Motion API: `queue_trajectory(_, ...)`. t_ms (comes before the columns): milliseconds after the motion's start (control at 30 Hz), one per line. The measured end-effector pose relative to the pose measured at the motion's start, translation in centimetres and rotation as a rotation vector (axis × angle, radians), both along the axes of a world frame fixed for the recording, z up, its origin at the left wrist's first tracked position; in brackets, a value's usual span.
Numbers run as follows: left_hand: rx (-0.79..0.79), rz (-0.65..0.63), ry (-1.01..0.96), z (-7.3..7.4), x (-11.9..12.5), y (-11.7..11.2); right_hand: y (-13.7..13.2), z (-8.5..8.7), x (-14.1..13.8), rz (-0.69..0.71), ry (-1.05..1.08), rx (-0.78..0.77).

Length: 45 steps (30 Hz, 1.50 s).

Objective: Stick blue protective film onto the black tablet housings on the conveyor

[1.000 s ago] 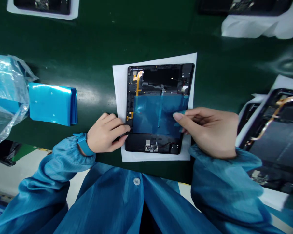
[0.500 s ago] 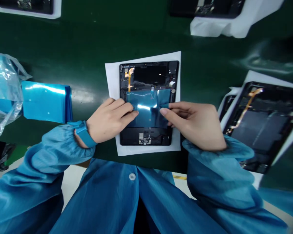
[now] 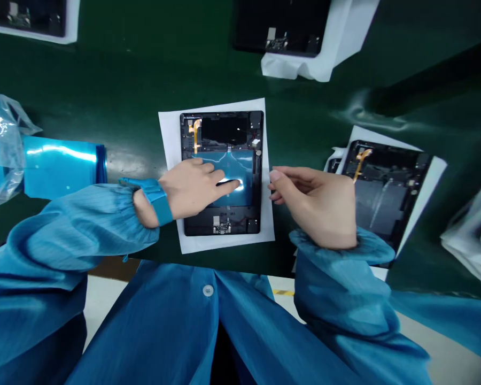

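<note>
An opened tablet (image 3: 222,214) lies on white paper (image 3: 170,139), its inside facing up. Blue film (image 3: 240,166), flat and shiny, covers its middle part. Across the left side of the film rests my left hand (image 3: 194,187), fingers spread and the index finger stretched out over the film. My right hand (image 3: 310,198) hovers just right of the tablet, apart from it, with thumb and fingertips pinched together. Whatever sits in that pinch, if anything, is hidden. An orange flex cable (image 3: 196,136) shows at the tablet's upper left.
At left, a stack of blue film sheets (image 3: 60,171) lies beside a clear plastic bag (image 3: 8,144). Another opened tablet (image 3: 379,192) on paper is at right, partly behind my right hand. More tablets (image 3: 288,27) lie at the far edge. White wrapping (image 3: 475,235) is at far right.
My right hand has come off the film's right edge and moved clear of the tablet. The film now lies flatter, and my left index finger reaches further over it. The view has shifted right.
</note>
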State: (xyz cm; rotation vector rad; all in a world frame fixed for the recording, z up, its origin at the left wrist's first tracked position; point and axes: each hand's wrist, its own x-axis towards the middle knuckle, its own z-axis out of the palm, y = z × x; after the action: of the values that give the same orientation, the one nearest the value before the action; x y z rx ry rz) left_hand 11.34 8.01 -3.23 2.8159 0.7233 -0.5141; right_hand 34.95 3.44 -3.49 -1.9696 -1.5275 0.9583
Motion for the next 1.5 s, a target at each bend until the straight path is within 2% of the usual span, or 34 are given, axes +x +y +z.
queue_trajectory(167,-0.01,0.002,0.084,0.6,2.0,0.2,-0.5,-0.1,0.6,-0.045,-0.025,0.026)
queue_trajectory(267,0.012,0.029,0.04,0.5,1.6,0.3,-0.7,-0.2,-0.3,0.035,-0.069,0.185)
queue_trajectory(333,-0.015,0.079,-0.056,0.3,0.0,0.5,-0.7,-0.4,-1.3,0.208,-0.107,0.329)
queue_trajectory(400,0.006,0.214,-0.204,-0.1,-2.4,0.5,-0.3,-0.8,-2.4,0.483,-0.169,0.427)
queue_trajectory(500,0.069,0.411,-0.344,-0.9,-6.0,0.2,0.9,-1.7,-4.1,0.88,-0.325,0.462)
queue_trajectory(533,0.056,0.428,-0.354,-1.2,-6.9,0.0,1.4,-1.9,-4.6,0.964,-0.387,0.46)
queue_trajectory(600,0.007,0.423,-0.347,-1.9,-7.9,-0.4,2.5,-2.3,-5.4,1.041,-0.494,0.446)
queue_trajectory(700,-0.04,0.422,-0.327,-2.6,-8.0,-0.8,4.0,-2.5,-6.3,1.034,-0.595,0.39)
queue_trajectory(800,-0.041,0.436,-0.314,-2.6,-7.7,-0.9,4.3,-2.4,-6.7,1.007,-0.639,0.346)
queue_trajectory(933,-0.026,0.45,-0.284,-2.1,-7.4,-1.1,2.3,-2.4,-6.5,1.065,-0.617,0.414)
queue_trajectory(1067,-0.032,0.456,-0.282,-1.9,-7.3,-1.2,0.6,-2.8,-5.7,1.165,-0.503,0.525)
queue_trajectory(1267,-0.034,0.453,-0.317,-2.3,-7.5,-1.2,2.8,-3.1,-4.2,0.924,-0.598,0.461)
queue_trajectory(1367,-0.033,0.462,-0.324,-2.4,-7.6,-1.3,2.0,-3.0,-4.2,1.016,-0.587,0.484)
queue_trajectory(1500,-0.03,0.46,-0.313,-2.4,-7.6,-1.4,-0.7,-3.0,-4.4,1.164,-0.473,0.63)
